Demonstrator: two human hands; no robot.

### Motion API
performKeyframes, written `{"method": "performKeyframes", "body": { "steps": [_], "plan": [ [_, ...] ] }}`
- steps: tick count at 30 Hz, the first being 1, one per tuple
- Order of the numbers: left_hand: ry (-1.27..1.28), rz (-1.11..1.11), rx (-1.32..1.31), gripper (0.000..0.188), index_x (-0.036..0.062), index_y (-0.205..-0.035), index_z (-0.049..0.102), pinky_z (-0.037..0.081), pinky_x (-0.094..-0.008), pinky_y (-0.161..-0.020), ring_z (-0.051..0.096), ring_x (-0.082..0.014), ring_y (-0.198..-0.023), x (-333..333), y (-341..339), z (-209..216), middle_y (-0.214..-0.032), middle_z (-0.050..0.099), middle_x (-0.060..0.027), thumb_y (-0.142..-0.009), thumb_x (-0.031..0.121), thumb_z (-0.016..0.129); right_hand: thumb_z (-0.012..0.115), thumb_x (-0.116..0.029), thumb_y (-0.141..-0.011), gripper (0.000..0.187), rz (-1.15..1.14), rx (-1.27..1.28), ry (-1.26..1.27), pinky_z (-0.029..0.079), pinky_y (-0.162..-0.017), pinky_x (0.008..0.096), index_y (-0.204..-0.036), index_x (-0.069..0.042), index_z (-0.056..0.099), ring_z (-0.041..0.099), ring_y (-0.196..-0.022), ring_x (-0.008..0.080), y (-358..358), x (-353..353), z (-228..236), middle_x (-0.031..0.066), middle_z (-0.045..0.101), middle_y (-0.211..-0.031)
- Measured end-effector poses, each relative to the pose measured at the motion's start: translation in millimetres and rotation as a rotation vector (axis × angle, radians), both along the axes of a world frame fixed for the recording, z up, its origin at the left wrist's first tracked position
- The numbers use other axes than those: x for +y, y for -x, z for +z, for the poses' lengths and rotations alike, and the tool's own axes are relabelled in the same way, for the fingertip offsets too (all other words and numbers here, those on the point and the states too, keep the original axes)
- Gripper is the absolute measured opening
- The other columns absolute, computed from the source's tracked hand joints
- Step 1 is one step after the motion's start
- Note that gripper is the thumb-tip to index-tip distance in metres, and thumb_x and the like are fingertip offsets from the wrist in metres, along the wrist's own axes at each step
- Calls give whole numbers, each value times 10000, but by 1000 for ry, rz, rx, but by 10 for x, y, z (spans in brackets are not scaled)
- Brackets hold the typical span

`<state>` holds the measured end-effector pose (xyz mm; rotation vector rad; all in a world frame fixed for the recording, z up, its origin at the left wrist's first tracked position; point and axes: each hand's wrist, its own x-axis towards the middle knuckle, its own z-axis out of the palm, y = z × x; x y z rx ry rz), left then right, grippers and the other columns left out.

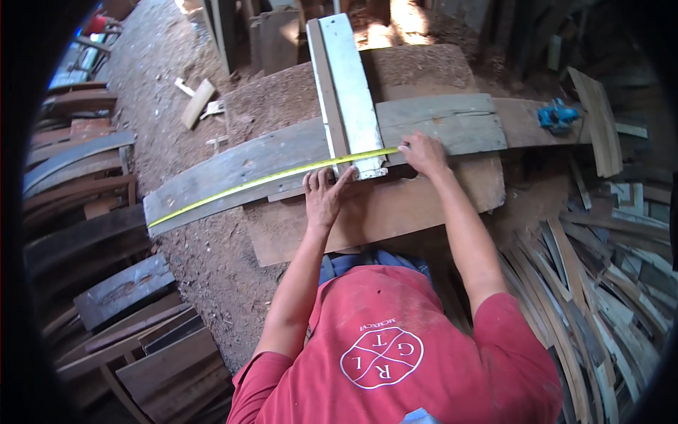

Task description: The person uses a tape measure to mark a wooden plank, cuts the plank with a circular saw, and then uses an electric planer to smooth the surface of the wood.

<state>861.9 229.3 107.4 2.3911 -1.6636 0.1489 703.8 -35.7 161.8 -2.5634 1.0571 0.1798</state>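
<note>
A yellow tape measure blade (265, 173) is drawn out along a long grey weathered board (282, 152), from its left end across to my right hand (424, 153). My right hand closes on the tape's right end; its case cannot be made out. My left hand (323, 198) rests at the near edge of the board, fingers apart, with the thumb beside the white-painted plank (349, 78). That plank lies crosswise over the grey board, a narrow brown strip (327, 85) along its left side. The tape passes over the plank's near end.
A blue power tool (556, 116) sits on a brown board to the right. Below the work lies a wide plywood sheet (367, 219). Stacked timber (127, 297) lines the left, and thin offcuts (579, 311) pile up on the right. Scraps (198, 104) lie on the dirt floor.
</note>
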Motion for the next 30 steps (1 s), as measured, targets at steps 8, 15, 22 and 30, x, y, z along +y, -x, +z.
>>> {"method": "performKeyframes", "body": {
  "steps": [8, 15, 22, 30],
  "plan": [
    [31, 243, -22, 535, 456, -1511, 556, 321, -547, -1223, 490, -305, -1361, 753, -480, -53, -1397, 531, -84, -996, 361, 662, 712, -343, -956, 230, 6, -21, 52, 538, -921, 547, -1048, -146, 788, 719, -1031, 370, -2, 27, -35, 156, 726, -1110],
    [83, 255, -9, 529, 467, -1510, 556, 407, -550, -1189, 522, -388, -1384, 1112, -863, -221, -1462, 553, -137, -1004, 357, 659, 721, -331, -950, 229, 21, -45, 96, 537, -892, 546, -1030, -123, 775, 706, -994, 401, -7, 42, -56, 173, 708, -1070],
    [62, 232, 74, 531, 461, -1523, 543, 364, -616, -1210, 493, -470, -1430, 1156, -875, -286, -1524, 564, -158, -1015, 347, 650, 730, -331, -947, 231, 11, -50, 91, 543, -873, 541, -1014, -114, 767, 699, -983, 416, -39, 76, -9, 178, 701, -1050],
    [108, 215, 63, 546, 480, -1522, 536, 370, -618, -1204, 534, -430, -1401, 1273, -995, -293, -1483, 591, -158, -1008, 324, 634, 718, -321, -958, 224, 4, -44, 106, 544, -874, 532, -1024, -111, 760, 689, -1016, 423, -9, 66, -15, 183, 696, -1074]
  ]
}}
